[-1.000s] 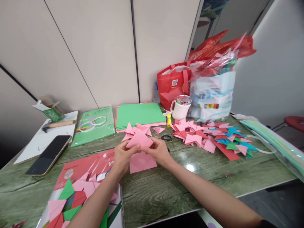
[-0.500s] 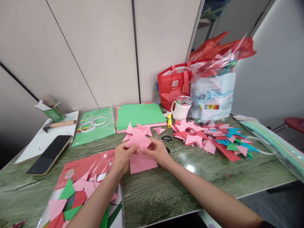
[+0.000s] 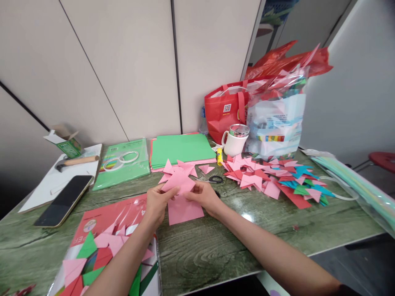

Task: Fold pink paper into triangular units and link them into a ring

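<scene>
Both hands pinch one piece of pink paper between thumbs and fingers: the left hand (image 3: 159, 201) grips its left side, the right hand (image 3: 204, 197) its right side. The pink paper (image 3: 178, 181) is near the middle of the surface (image 3: 210, 255), with its upper part opening out into slanted edges above the thumbs. Just below it, on the near side, lies a pink sheet (image 3: 186, 213), its top partly hidden by the fingers; whether the two touch, I cannot tell. Folded pink pieces (image 3: 168, 167) lie right behind the held paper, and a pair of scissors (image 3: 216, 179) rests beyond the right hand.

Near the left forearm, a red-and-white packet (image 3: 120, 205) carries loose folded pieces in pink, green and red. To the right is a heap of folded shapes (image 3: 251, 170) in pink, red, blue and green. At the back, a stack of coloured sheets (image 3: 185, 149) has green on top, with a yellow glue stick (image 3: 219, 156) standing upright beside it and a white mug (image 3: 235, 144) in front of a red bag (image 3: 220, 119). A phone (image 3: 63, 201) lies at the left.
</scene>
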The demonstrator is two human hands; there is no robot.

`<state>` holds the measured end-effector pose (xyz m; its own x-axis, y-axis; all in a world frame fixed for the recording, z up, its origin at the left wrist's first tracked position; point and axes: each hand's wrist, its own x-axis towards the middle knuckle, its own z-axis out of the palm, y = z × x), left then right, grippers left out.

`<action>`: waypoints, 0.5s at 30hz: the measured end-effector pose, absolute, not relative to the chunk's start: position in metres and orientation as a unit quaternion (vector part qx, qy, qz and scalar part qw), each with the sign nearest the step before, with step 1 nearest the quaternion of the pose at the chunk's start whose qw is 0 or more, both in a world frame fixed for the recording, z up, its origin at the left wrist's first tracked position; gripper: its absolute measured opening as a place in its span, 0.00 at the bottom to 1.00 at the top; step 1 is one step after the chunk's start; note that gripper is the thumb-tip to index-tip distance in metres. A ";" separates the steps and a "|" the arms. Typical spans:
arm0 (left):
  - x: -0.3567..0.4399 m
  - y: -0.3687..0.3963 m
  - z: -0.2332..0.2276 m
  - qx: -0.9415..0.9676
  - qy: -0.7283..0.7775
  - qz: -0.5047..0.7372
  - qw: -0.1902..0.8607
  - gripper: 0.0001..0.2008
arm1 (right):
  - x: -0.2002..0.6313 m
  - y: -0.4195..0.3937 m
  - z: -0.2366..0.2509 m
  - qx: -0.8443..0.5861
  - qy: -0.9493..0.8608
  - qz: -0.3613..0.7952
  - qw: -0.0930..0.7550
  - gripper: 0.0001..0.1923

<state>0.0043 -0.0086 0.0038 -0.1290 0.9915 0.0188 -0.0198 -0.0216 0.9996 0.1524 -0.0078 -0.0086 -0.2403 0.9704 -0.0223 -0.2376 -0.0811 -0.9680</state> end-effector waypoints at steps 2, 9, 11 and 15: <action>0.004 -0.009 0.004 0.480 0.524 0.531 0.462 0.09 | 0.152 -0.009 -0.010 -0.368 -0.482 0.641 0.471 0.15; 0.004 -0.011 0.006 0.530 0.524 0.490 0.452 0.11 | 0.150 -0.014 -0.011 -0.400 -0.500 0.610 0.467 0.15; 0.004 -0.012 0.007 0.532 0.520 0.490 0.454 0.10 | 0.151 -0.014 -0.010 -0.396 -0.506 0.608 0.467 0.17; 0.007 -0.014 0.011 0.523 0.522 0.493 0.459 0.10 | 0.152 -0.013 -0.009 -0.379 -0.507 0.614 0.472 0.18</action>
<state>0.0069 -0.0139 0.0109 -0.0309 0.9988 0.0371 0.0926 -0.0341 0.9951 0.1519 -0.0125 -0.0091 -0.2675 0.9634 0.0138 -0.1959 -0.0403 -0.9798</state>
